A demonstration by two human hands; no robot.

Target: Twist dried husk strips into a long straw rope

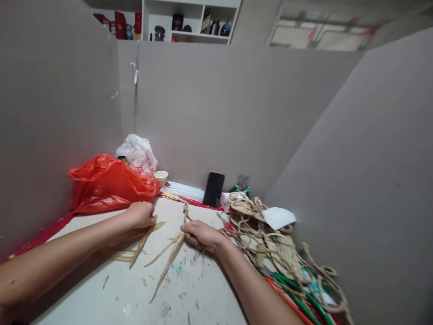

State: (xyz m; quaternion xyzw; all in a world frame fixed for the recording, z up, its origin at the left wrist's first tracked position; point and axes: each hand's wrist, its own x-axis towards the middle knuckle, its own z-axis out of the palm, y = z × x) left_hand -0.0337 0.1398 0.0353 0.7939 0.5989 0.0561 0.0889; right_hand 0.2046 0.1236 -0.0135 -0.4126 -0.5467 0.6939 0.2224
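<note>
Tan fibre strand (pixel 176 247), over the middle of the surface (pixel 216 293), is pinched in the right hand (pixel 202 235); the left hand (pixel 140 214), well apart, meets loose strips (pixel 144 243), its grip unclear. A red bag (pixel 111 185) crowds the left, tangled rope (pixel 282 246) the right; grey partitions (pixel 219 104) enclose back and sides

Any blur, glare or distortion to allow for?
Head view: upper-right background is blurred; head view: wide-angle stretch, grey side partitions splaying outward; head view: bright highlights on the red bag; head view: pale strands at the right hand are readable.
</note>
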